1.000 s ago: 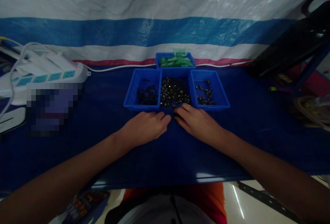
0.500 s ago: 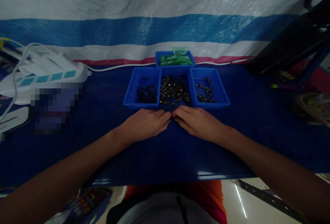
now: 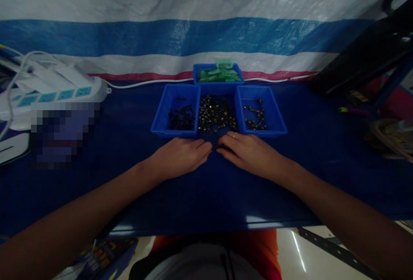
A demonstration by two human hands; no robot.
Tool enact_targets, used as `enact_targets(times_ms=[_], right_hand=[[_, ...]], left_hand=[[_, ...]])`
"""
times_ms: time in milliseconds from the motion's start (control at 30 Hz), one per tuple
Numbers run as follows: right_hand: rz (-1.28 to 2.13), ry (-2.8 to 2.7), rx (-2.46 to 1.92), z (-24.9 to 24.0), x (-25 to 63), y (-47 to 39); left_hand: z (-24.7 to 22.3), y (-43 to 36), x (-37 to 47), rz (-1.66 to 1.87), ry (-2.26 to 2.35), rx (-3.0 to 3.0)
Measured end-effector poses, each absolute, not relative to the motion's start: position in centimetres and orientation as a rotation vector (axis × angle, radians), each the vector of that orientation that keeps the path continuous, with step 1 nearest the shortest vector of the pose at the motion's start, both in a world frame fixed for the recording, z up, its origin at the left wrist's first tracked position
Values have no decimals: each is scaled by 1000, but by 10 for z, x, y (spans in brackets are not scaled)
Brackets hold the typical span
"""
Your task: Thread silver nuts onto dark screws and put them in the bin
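Observation:
My left hand (image 3: 182,156) is closed, fingertips pinched together in front of the left blue tray (image 3: 158,112), which holds dark screw-like parts. Anything between those fingers is too small to make out. Just to its right, with a small gap, is my right hand (image 3: 250,153), its thumb and forefinger slightly apart and a ring on one finger; nothing shows between them. Beyond both hands lies a pile of shiny metal parts (image 3: 217,114). The right blue tray (image 3: 275,110) has several similar metal pieces in it.
Behind the pile, a blue tray (image 3: 195,75) contains green packets (image 3: 219,73). A white power strip (image 3: 61,95) with plugs and cables is at the left, near a pixelated item. At the right are a black cylindrical object (image 3: 358,52) and a basket (image 3: 387,142).
My two hands have moved slightly apart, and the right hand's thumb and forefinger have opened a little. The whole view has shifted slightly.

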State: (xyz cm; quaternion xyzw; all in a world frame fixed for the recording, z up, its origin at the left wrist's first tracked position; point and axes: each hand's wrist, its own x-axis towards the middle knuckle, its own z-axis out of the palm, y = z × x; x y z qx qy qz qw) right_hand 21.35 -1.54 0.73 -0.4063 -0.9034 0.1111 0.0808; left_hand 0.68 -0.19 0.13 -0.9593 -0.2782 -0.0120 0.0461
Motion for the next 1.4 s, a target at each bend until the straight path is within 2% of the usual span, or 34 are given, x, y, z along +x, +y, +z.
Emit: enact_targets(times_ms=[1400], right_hand=[[418, -2680, -1188, 10, 214, -16]], left_hand=[[3, -3, 9, -73, -892, -2922]])
